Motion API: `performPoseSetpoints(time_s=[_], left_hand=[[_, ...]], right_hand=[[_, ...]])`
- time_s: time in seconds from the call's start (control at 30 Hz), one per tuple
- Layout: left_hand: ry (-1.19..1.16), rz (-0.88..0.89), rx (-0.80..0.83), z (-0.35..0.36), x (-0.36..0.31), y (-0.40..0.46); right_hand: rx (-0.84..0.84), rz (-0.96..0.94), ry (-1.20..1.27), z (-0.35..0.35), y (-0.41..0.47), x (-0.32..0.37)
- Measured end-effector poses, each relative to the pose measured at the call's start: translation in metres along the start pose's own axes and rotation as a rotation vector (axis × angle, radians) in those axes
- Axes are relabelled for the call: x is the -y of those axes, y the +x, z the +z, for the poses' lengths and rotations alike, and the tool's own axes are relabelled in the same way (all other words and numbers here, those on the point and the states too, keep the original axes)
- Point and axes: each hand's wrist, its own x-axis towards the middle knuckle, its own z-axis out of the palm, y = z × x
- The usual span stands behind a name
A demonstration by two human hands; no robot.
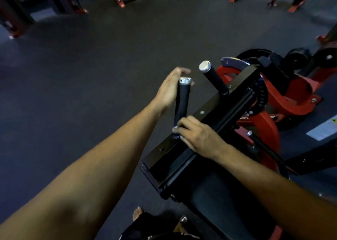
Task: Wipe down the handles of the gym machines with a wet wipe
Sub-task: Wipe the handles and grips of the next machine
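Mid-wipe: right hand (198,135) clamping wipe (175,130) round near handle (182,99) base; left hand (169,90) loosely open beside top. Next: far handle (213,77).

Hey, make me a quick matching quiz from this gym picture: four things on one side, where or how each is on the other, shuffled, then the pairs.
1. left hand
2. right hand
3. far handle
4. wet wipe

A. untouched
B. beside the near handle's top
C. pinched at the near handle's base
D. at the near handle's base

Pairs: 1-B, 2-D, 3-A, 4-C
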Motion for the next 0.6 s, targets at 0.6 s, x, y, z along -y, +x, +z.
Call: performPoseSetpoints(time_s=[0.6], left_hand=[[0.909, -0.368, 0.005, 0.003, 0.081, -0.130]], right_hand=[[0.059, -0.143, -0.121, -0.017, 0.013, -0.017]])
